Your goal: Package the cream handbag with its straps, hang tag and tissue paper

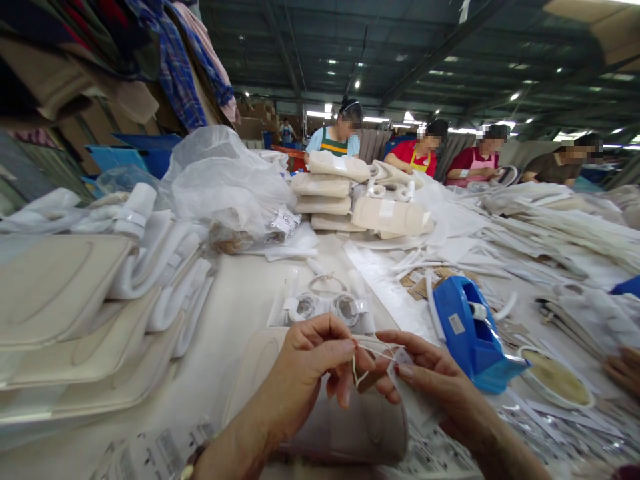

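My left hand is closed, with thumb and index finger pinching a thin cream cord. My right hand is closed on the same cord's other side, and a small translucent piece shows by its thumb. Some of the cord hides behind my fingers. Right below both hands lies a beige bag, flat on the table with a pale wrap around its middle. Just beyond it are two ring-shaped parts in clear plastic, with white wrapped pieces beside them.
Stacked beige bags with white-wrapped straps fill the left. More bags are piled ahead, beside a clear plastic sack. To the right stand a blue tape dispenser and a round dish. Several co-workers sit across the table; another person's hand is far right.
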`<state>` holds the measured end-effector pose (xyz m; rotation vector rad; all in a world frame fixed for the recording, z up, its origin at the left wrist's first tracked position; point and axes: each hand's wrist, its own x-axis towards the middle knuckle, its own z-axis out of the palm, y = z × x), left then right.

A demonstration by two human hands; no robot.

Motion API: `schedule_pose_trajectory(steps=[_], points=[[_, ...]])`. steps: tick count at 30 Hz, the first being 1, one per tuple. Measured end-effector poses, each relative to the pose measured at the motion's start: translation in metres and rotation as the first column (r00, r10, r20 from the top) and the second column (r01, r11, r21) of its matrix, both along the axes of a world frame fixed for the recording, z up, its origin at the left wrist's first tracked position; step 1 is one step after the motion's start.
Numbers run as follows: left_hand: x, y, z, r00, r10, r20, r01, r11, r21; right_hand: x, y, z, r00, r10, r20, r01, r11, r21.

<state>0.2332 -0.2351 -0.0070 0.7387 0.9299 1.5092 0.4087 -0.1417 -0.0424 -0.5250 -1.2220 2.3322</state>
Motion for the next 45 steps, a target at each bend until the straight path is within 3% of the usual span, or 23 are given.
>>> schedule_pose_trajectory(steps=[5,10,22,26,30,32,34,38,41,45], points=[[-0.004,0.002,0.007,1.000,0.020,-0.013,-0.020,1.000,-0.002,0.003,0.002,-0.004,0.998,-0.025,0.060,0.024,0.999,0.023],[-0.010,0.005,0.016,0.996,0.029,-0.084,-0.030,1.000,-0.006,0.009,0.005,-0.008,0.993,0.046,0.113,-0.044,0.999,-0.018],[-0.018,0.011,0.029,0.970,-0.002,-0.244,0.020,0.997,0.072,0.011,0.002,-0.014,0.982,0.187,0.033,-0.186,0.982,-0.033],[-0.019,0.013,0.033,0.966,-0.020,-0.258,0.044,0.995,0.087,0.009,0.003,-0.016,0.981,0.182,0.067,-0.188,0.976,0.109],[-0.018,0.014,0.038,0.970,-0.065,-0.236,0.088,0.992,0.087,0.007,0.003,-0.014,0.986,0.154,0.064,-0.167,0.904,0.394],[-0.017,0.015,0.040,0.972,-0.080,-0.222,0.102,0.991,0.088,0.006,0.001,-0.014,0.985,0.172,0.036,-0.170,0.883,0.437],[-0.016,0.015,0.040,0.974,-0.083,-0.210,0.103,0.991,0.091,0.004,-0.003,-0.015,0.977,0.211,0.016,-0.200,0.897,0.395],[-0.018,0.016,0.040,0.979,-0.056,-0.198,0.076,0.993,0.093,0.002,-0.013,-0.025,0.962,0.272,-0.010,-0.265,0.944,0.195],[-0.023,0.015,0.037,0.970,-0.015,-0.243,0.037,0.996,0.086,0.004,-0.016,-0.034,0.973,0.223,0.065,-0.228,0.970,0.087],[-0.023,0.010,0.024,0.915,-0.012,-0.404,0.025,0.999,0.028,0.021,-0.007,-0.035,0.960,0.127,0.251,-0.161,0.980,0.119]])
